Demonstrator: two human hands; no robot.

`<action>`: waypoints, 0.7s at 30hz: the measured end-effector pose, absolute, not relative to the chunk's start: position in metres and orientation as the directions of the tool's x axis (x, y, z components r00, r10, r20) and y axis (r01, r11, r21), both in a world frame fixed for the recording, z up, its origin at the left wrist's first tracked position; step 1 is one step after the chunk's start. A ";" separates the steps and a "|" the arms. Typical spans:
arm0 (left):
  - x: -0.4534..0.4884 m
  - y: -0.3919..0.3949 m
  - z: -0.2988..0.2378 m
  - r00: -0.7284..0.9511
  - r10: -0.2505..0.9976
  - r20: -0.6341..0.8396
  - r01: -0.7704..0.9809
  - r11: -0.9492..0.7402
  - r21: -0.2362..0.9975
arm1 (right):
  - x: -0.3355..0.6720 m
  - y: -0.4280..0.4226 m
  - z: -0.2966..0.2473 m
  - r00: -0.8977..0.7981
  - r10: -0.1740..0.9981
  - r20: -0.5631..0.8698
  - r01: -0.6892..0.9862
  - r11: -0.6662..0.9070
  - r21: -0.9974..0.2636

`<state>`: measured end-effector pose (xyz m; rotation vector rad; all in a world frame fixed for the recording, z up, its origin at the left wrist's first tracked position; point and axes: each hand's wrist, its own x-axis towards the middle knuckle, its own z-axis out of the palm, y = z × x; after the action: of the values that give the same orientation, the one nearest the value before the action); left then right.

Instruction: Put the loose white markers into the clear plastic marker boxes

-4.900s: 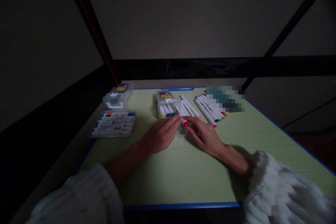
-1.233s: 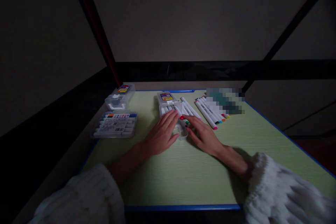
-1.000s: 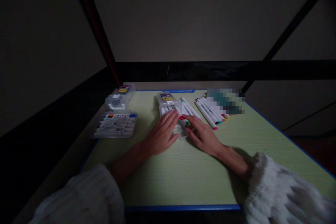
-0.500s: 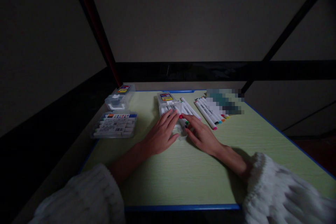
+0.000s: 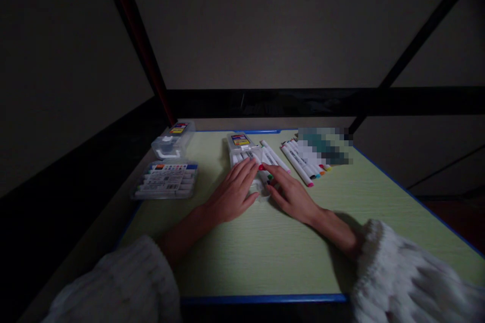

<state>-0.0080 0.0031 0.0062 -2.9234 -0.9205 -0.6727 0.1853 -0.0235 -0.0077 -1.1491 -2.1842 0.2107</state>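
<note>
The clear plastic marker case [image 5: 242, 149] lies on the pale green table [image 5: 265, 252] under the left hand [image 5: 232, 196], which is pressed flat with fingers extended. The right hand [image 5: 293, 196], also unclenched, touches the case's right edge. Its yellow-red label [image 5: 240, 140] is illegible (too dim).

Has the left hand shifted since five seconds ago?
Yes. The left hand has slid away from the person: its fingertips now lie farther up the open marker case, which stayed put.

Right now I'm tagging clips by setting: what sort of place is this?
Likely a dim home craft or study corner: a pale green wood-grain table with blue edging, a clear plastic case of white-barrelled markers, and a loose row of colour-capped markers, with plain walls behind.
</note>
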 end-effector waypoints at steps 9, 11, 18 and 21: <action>-0.008 0.003 0.005 0.737 0.539 0.407 0.544 -0.831 0.115 | 0.185 -0.024 -0.007 -0.407 0.782 0.471 0.671 0.606 -0.427; -0.008 0.003 0.005 0.739 0.539 0.404 0.545 -0.831 0.111 | 0.185 -0.024 -0.007 -0.407 0.784 0.468 0.672 0.604 -0.429; -0.007 0.004 0.005 0.743 0.531 0.407 0.534 -0.837 0.118 | 0.184 -0.024 -0.007 -0.404 0.784 0.472 0.678 0.603 -0.420; -0.007 0.004 0.005 0.744 0.533 0.403 0.535 -0.836 0.119 | 0.184 -0.023 -0.007 -0.406 0.779 0.479 0.678 0.608 -0.413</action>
<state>-0.0073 0.0037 0.0054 -2.9292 -0.8972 -0.6753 0.1844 -0.0232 -0.0075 -1.1427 -2.1873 0.2009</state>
